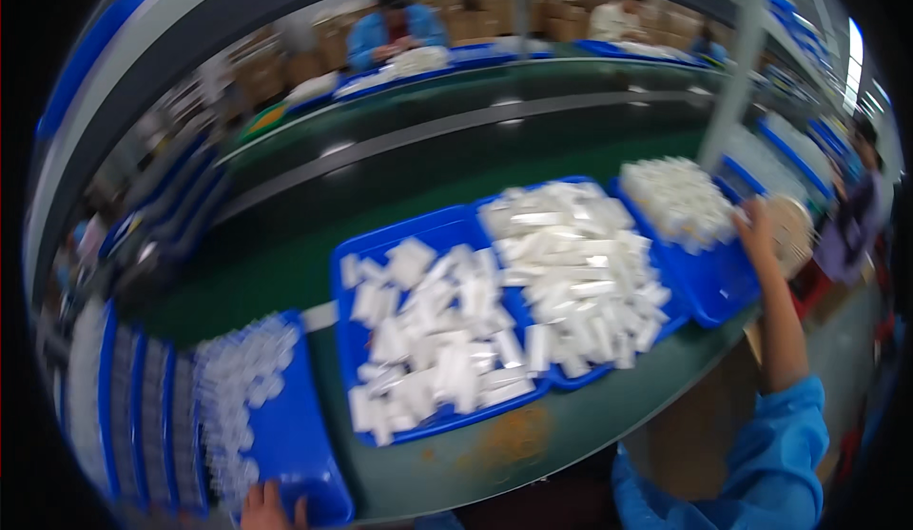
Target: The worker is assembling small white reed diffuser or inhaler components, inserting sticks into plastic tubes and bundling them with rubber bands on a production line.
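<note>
My left hand (270, 511), partly cut off by the lower edge, is at the near end of a blue tray (290, 444). Its visible fingers and thumb are apart, beside rows of small clear plastic pieces (223, 406). Stretched out to the far right, my right hand (758, 229) has its fingers closed, with a small pale bit at their tips that is too blurred to name. It is over the right blue tray (718, 287), where clear plastic pieces (673, 199) are heaped. Just beyond that hand is a round tan disc-like thing (791, 235).
Two middle blue trays hold white rectangular pieces (442, 340) and glossy white pieces (580, 273). They stand on a green table (514, 454). Stacked trays (138, 406) flank the left. A grey post (737, 83) rises behind. Co-workers (395, 30) sit across; another person (856, 206) is at right.
</note>
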A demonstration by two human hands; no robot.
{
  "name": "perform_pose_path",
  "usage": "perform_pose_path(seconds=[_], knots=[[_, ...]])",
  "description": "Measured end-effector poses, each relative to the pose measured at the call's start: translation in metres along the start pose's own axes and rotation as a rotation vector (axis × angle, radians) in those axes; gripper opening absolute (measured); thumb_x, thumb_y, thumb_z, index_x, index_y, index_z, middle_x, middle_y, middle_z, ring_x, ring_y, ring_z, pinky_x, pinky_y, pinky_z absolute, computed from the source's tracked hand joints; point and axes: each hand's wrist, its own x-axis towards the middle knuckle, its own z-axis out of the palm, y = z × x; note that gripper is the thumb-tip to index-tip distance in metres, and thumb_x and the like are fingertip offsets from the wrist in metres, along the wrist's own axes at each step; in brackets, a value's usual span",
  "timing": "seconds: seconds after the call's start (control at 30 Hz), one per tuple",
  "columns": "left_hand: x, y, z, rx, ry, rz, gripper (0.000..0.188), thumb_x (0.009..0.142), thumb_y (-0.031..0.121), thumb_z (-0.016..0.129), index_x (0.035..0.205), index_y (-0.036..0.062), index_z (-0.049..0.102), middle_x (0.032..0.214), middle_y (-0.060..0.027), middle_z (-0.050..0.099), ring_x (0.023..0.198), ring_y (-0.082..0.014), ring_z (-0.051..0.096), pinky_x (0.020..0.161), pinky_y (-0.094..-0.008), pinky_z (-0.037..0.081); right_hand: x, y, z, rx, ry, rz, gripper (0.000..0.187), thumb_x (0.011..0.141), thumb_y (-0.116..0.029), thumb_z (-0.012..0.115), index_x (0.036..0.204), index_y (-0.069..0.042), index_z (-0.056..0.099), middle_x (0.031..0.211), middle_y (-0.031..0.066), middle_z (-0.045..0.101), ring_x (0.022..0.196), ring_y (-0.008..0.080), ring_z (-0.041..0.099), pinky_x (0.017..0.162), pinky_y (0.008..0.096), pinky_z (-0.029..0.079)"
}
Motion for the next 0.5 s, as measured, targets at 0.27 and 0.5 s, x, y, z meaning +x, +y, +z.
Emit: perform_pose_path(seconds=[0.27, 0.5], knots=[[0.012, -0.048, 0.041, 0.032, 0.010, -0.220, 0.036, 0.063, 0.004, 0.068, 0.096, 0.0017, 0.054, 0.098, -0.0139, 0.052, 0.085, -0.0331, 0.054, 0.067, -0.0413, 0.046, 0.017, 0.053, 0.004, -0.132, -0.156, 0.063, 0.029, 0.089, -0.020, 0.052, 0.109, 0.001, 0.055, 0.091, 0.0140, 0.060, 0.081, 0.0218, 0.057, 0.074, 0.0318, 0.045], [0.007, -0.057, 0.040, -0.114, 0.136, -0.277, 0.026, 0.068, -0.006, 0.061, 0.091, -0.0005, 0.052, 0.102, -0.0146, 0.050, 0.085, -0.0341, 0.055, 0.068, -0.0383, 0.047, -0.029, -0.270, -0.013, 0.400, -0.424, -0.141, 0.026, 0.080, -0.004, 0.057, 0.105, -0.006, 0.055, 0.100, 0.0094, 0.055, 0.090, 0.0225, 0.054, 0.071, 0.0310, 0.044]])
